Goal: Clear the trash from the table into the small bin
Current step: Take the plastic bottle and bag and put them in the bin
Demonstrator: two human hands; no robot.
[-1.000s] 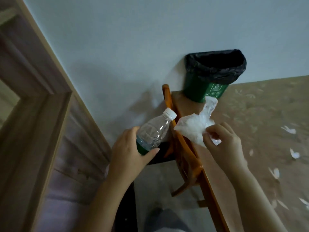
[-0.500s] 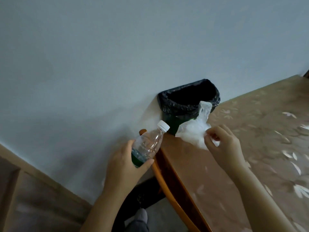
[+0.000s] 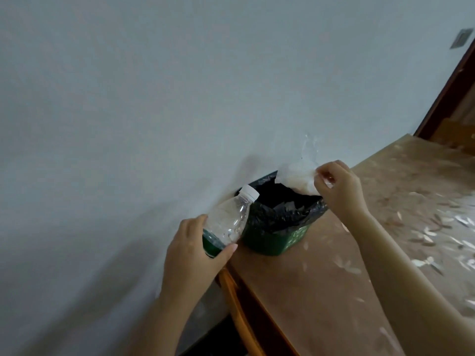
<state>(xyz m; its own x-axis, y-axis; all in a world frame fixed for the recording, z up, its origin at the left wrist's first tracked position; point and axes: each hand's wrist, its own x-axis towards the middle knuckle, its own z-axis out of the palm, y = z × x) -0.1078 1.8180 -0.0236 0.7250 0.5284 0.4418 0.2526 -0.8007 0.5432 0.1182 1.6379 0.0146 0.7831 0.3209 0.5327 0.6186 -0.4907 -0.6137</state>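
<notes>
A small green bin [image 3: 280, 240] lined with a black bag stands on the table's far left corner against the wall. My left hand [image 3: 195, 253] grips a clear plastic bottle [image 3: 228, 222] with a white cap and green label, tilted, its cap at the bin's left rim. My right hand [image 3: 339, 188] pinches a crumpled white plastic bag [image 3: 295, 176] just over the bin's right rim, above its opening.
The table [image 3: 334, 291] has a brown cover with a pale leaf pattern and a wooden edge at the left. A pale wall rises right behind the bin. A dark wooden frame [image 3: 447, 93] stands at the far right.
Both hands have moved forward to the bin: the white bag now hangs over its opening and the bottle's cap reaches its left rim. The view has swung right and closer.
</notes>
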